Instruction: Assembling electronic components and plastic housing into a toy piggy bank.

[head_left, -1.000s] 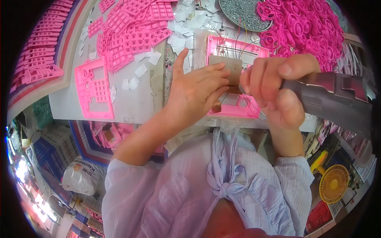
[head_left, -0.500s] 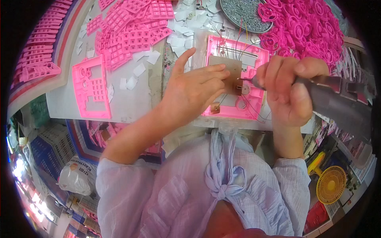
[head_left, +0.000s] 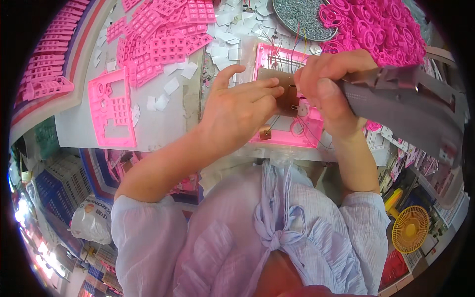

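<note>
My left hand [head_left: 240, 110] lies with fingers stretched out, its fingertips on a brown circuit board [head_left: 285, 103]. The board sits inside a pink plastic housing [head_left: 309, 141], with thin wires running from its far end. In my right hand [head_left: 332, 84] is a dark grey electric screwdriver [head_left: 391, 101], held sideways with its front end at the board's right edge. My fingers hide its tip. A small copper-coloured piece [head_left: 265, 132] rests in the near left corner of the housing.
Left of it lies a pink frame [head_left: 94, 116]. Pink keypads [head_left: 168, 47], white paper pieces [head_left: 170, 86] and a round tray of screws [head_left: 297, 24] spread along the far side. Pink ring-shaped parts [head_left: 381, 29] heap at far right. A yellow fan [head_left: 410, 228] stands lower right.
My right hand and the screwdriver have shifted left and closer to the board, and the tool has tilted. My left hand stays nearly in place on the board.
</note>
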{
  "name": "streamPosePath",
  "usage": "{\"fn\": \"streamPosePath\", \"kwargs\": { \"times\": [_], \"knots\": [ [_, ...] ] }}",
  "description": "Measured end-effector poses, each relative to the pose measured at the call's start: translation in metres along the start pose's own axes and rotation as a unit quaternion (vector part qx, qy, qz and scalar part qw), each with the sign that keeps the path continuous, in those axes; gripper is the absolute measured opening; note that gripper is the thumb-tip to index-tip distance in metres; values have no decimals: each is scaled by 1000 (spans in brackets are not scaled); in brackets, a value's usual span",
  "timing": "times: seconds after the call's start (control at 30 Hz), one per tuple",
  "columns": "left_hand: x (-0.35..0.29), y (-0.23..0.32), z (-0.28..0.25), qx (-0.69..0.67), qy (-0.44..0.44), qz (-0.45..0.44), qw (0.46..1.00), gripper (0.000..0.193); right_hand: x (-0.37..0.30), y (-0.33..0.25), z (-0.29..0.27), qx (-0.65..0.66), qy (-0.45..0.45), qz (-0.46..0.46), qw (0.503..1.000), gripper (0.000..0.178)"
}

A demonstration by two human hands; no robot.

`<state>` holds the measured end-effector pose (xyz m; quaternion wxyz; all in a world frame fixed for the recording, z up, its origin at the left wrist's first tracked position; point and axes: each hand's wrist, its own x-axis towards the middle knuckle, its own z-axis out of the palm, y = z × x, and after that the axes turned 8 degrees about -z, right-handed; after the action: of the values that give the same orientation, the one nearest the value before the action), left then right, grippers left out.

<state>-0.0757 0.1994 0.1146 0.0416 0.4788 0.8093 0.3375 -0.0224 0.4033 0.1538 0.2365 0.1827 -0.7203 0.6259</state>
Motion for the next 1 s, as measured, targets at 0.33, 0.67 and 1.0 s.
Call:
{"fn": "streamPosePath", "kwargs": {
  "times": [0.33, 0.67, 1.0],
  "knots": [
    [4, 4, 11, -69, 101, -19, 992, 10, 13, -42, -2, 227, -3, -9, 974, 32],
    [15, 12, 6, -65, 91, 9, 994, 14, 11, -48, -2, 224, -25, -8, 974, 32],
    [200, -58, 18, 223, -4, -53, 973, 13, -3, -30, 21, 198, 38, 47, 978, 31]
  ]
}}
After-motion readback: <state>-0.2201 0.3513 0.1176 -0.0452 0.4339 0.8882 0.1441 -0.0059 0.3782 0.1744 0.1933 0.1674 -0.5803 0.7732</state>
